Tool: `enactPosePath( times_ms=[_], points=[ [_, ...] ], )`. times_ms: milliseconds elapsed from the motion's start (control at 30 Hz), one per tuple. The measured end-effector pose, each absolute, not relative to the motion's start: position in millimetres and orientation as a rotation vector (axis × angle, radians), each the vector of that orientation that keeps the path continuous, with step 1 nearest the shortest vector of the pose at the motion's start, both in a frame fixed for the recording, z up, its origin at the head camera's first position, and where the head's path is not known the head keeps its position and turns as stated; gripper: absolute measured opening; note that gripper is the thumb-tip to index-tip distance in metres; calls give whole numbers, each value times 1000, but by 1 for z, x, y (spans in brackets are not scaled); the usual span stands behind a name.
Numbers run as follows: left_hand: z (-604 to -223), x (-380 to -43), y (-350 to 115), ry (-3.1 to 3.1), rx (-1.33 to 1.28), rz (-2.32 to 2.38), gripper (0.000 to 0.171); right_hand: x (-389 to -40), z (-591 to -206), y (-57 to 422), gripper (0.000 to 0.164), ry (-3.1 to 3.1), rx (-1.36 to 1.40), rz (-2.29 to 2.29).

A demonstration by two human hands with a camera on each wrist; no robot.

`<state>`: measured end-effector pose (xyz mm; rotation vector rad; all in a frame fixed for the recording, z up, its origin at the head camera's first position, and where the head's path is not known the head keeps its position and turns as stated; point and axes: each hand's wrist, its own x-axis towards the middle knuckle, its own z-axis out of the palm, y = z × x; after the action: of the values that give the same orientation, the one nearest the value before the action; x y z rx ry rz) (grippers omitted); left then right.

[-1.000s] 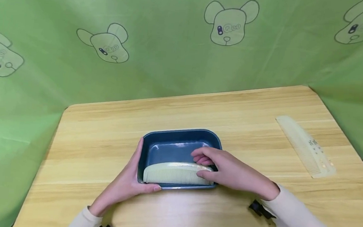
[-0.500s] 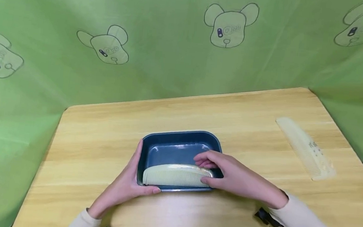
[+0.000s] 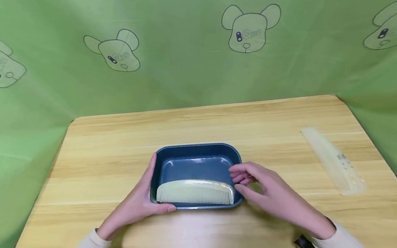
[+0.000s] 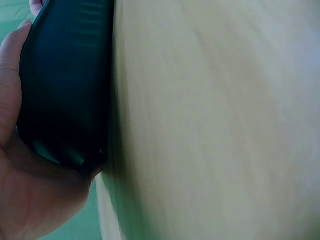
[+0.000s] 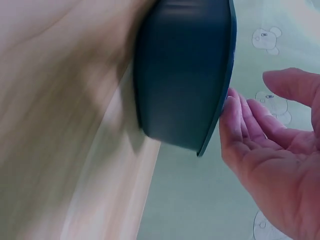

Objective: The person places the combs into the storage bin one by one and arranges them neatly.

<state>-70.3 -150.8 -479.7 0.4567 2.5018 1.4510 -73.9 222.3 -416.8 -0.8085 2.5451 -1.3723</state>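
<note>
A dark blue rectangular tray (image 3: 198, 168) stands on the wooden table. My left hand (image 3: 138, 199) grips its near left corner, thumb along the front wall and fingers along the left side. Inside, against the front wall, lies a pale cream comb (image 3: 196, 192), teeth toward me. My right hand (image 3: 274, 193) is at the tray's right rim, fingers loosely bent, with nothing held. In the right wrist view, the fingertips (image 5: 231, 107) are at the rim of the tray (image 5: 185, 75), thumb apart. The left wrist view shows the palm (image 4: 40, 195) against the tray's wall.
A second pale comb (image 3: 333, 161), with a dark printed pattern, lies on the right side of the wooden table (image 3: 118, 148). Green cloth (image 3: 185, 71) with mouse-like drawings hangs behind and beside the table.
My right hand has let go of the cream comb's right end and moved right to the tray's rim. The comb lies in the tray. My left hand has kept its hold.
</note>
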Motion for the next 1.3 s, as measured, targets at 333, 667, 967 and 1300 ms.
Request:
enactPosePath(
  times_ms=[333, 667, 967, 1300],
  points=[
    [-481, -73, -148, 2486, 481, 1473, 144, -66, -409, 252, 32, 2496, -604, -1562],
    [-483, -73, -148, 2489, 477, 1465, 144, -61, -412, 284, 35, 2669, -443, -1628],
    [-482, -73, -148, 2492, 487, 1472, 145, -59, -420, 315, 37, 2842, -168, -1548],
    [-482, -71, -150, 2497, 459, 1453, 144, -58, -429, 337, 40, 2928, -38, -1482]
  ],
)
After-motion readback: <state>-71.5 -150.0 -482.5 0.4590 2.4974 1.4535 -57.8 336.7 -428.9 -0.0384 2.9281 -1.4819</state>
